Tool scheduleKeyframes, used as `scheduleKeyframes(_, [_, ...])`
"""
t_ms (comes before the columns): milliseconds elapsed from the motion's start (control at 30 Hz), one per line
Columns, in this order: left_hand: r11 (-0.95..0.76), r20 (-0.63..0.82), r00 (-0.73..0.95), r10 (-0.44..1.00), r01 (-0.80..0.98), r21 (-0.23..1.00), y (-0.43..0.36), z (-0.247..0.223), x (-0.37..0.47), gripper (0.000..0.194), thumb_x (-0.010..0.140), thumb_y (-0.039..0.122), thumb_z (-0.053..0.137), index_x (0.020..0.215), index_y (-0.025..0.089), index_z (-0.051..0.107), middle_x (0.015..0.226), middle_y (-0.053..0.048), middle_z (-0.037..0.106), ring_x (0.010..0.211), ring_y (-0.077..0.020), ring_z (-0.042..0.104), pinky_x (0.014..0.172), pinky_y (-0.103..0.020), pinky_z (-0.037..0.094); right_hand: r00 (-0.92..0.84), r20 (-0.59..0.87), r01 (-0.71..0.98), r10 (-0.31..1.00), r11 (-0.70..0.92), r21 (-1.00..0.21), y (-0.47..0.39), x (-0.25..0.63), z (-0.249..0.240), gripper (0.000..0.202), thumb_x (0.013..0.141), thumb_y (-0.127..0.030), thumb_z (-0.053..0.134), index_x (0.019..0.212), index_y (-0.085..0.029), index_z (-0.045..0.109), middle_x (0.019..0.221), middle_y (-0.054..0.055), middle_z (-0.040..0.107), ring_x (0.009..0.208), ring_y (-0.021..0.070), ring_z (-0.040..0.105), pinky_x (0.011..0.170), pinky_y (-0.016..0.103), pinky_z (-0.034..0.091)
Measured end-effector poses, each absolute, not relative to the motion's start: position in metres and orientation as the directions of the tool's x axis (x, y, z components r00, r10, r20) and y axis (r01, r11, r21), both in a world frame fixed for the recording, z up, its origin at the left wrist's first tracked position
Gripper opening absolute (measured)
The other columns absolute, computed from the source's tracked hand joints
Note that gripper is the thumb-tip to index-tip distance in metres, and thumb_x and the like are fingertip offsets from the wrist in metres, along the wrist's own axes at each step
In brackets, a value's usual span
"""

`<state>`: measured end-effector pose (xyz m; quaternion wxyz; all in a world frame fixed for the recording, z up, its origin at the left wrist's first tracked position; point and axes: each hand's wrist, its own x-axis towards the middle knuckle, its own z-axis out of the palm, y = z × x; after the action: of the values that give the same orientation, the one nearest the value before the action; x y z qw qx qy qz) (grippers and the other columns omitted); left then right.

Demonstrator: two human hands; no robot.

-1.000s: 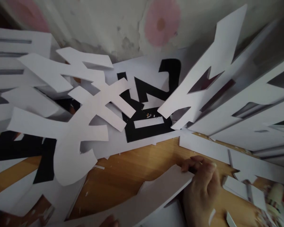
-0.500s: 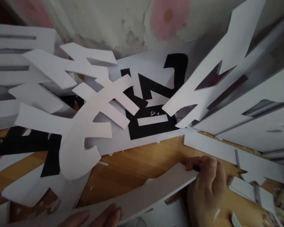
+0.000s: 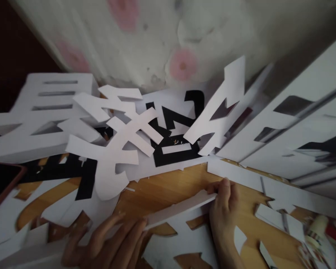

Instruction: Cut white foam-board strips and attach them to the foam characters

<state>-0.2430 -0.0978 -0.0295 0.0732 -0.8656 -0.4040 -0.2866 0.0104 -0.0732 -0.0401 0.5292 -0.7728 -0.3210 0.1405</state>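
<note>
A long white foam-board strip point(image 3: 182, 206) stands on its edge over a wooden floor point(image 3: 168, 186), near the bottom of the view. My right hand point(image 3: 222, 209) pinches the strip's right end, thumb on the near side and fingers over the top. My left hand point(image 3: 109, 243) lies with spread fingers on the strip's left part, pressing it against a white cut-out sheet point(image 3: 184, 243) below.
Large white cut-out characters point(image 3: 120, 149) and black-printed sheets point(image 3: 170, 149) are piled behind, leaning on a pale wall with pink flowers point(image 3: 182, 63). White boards point(image 3: 291, 142) stack at the right. A dark phone point(image 3: 2, 183) lies at left. Offcuts and a glue bottle point(image 3: 315, 228) lie at lower right.
The view has pulled back and tilted up. My left hand has come further into view and spread over the strip. The right hand has kept its hold on the strip's end.
</note>
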Motion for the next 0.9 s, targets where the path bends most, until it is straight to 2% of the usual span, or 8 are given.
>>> scheduleKeyframes(67, [-0.648,0.514,0.497,0.699,0.744,0.162,-0.096,-0.021,-0.236,0.020,0.090,0.016,0.060,0.105,0.025,0.070,0.098,0.005,0.077,0.097,-0.0216,0.067,0.103,-0.038,0.034,0.751,0.119,0.335,0.650,-0.219,-0.917,-0.073,0.011,-0.040,0.048,0.093,-0.063,0.040,0.069,-0.022,0.046,0.061,-0.003,0.052,0.059,0.0141,0.048,0.062,0.030,0.036])
scheduleKeyframes(167, [-0.531,0.473,0.362,0.803,0.795,0.293,-0.096,-0.011,-0.215,0.023,0.099,0.024,0.046,0.109,0.023,0.067,0.101,-0.002,0.075,0.105,-0.0243,0.064,0.109,-0.049,0.022,0.736,0.098,0.310,0.669,-0.205,-0.928,-0.075,0.012,-0.041,0.048,0.092,-0.065,0.039,0.070,-0.022,0.045,0.062,-0.004,0.050,0.059,0.0149,0.047,0.062,0.031,0.036])
scheduleKeyframes(233, [-0.553,0.431,0.406,0.806,0.775,0.306,-0.096,-0.006,-0.200,0.024,0.101,0.025,0.043,0.108,0.023,0.066,0.101,-0.002,0.074,0.106,-0.0233,0.063,0.109,-0.051,0.020,0.735,0.102,0.302,0.670,-0.189,-0.934,-0.076,0.013,-0.043,0.048,0.092,-0.065,0.039,0.071,-0.023,0.046,0.063,-0.004,0.051,0.061,0.0158,0.048,0.063,0.032,0.037])
scheduleKeyframes(333, [-0.598,0.395,0.483,0.782,0.760,0.255,-0.092,-0.003,-0.184,0.014,0.098,0.020,0.051,0.102,0.022,0.064,0.095,-0.001,0.074,0.102,-0.0218,0.064,0.106,-0.051,0.022,0.747,0.119,0.286,0.654,-0.154,-0.946,-0.077,0.014,-0.044,0.047,0.092,-0.065,0.039,0.072,-0.023,0.045,0.064,-0.003,0.051,0.064,0.0164,0.049,0.066,0.032,0.037])
scheduleKeyframes(467, [-0.631,0.594,0.419,0.686,0.749,0.200,-0.088,-0.008,-0.175,0.013,0.096,0.021,0.057,0.084,0.021,0.063,0.078,0.003,0.072,0.094,-0.0213,0.066,0.104,-0.050,0.020,0.754,0.134,0.268,0.642,-0.115,-0.957,-0.077,0.016,-0.044,0.047,0.092,-0.064,0.038,0.071,-0.023,0.044,0.064,-0.004,0.050,0.064,0.0160,0.048,0.066,0.032,0.036])
scheduleKeyframes(633, [-0.671,0.745,0.425,0.514,0.741,0.041,-0.086,-0.019,-0.172,0.027,0.090,0.039,0.066,0.073,0.020,0.057,0.066,0.005,0.067,0.085,-0.0207,0.067,0.104,-0.048,0.018,0.744,0.131,0.252,0.655,-0.093,-0.963,-0.079,0.017,-0.042,0.049,0.092,-0.066,0.039,0.070,-0.022,0.045,0.062,-0.004,0.051,0.062,0.0159,0.048,0.065,0.032,0.035])
scheduleKeyframes(733, [-0.685,0.764,0.435,0.477,0.728,0.013,-0.082,-0.023,-0.172,0.027,0.089,0.036,0.068,0.071,0.020,0.055,0.064,0.006,0.066,0.083,-0.0203,0.067,0.103,-0.049,0.019,0.735,0.136,0.250,0.664,-0.080,-0.965,-0.079,0.017,-0.042,0.051,0.092,-0.067,0.038,0.070,-0.022,0.046,0.062,-0.003,0.051,0.062,0.0160,0.048,0.065,0.032,0.035])
scheduleKeyframes(900, [-0.714,0.707,0.478,0.520,0.698,0.053,-0.077,-0.022,-0.174,0.028,0.088,0.030,0.070,0.068,0.020,0.053,0.063,0.006,0.065,0.078,-0.0188,0.066,0.095,-0.047,0.027,0.732,0.141,0.248,0.667,-0.069,-0.966,-0.079,0.016,-0.041,0.051,0.092,-0.067,0.038,0.069,-0.022,0.046,0.061,-0.004,0.048,0.060,0.0153,0.046,0.063,0.031,0.033])
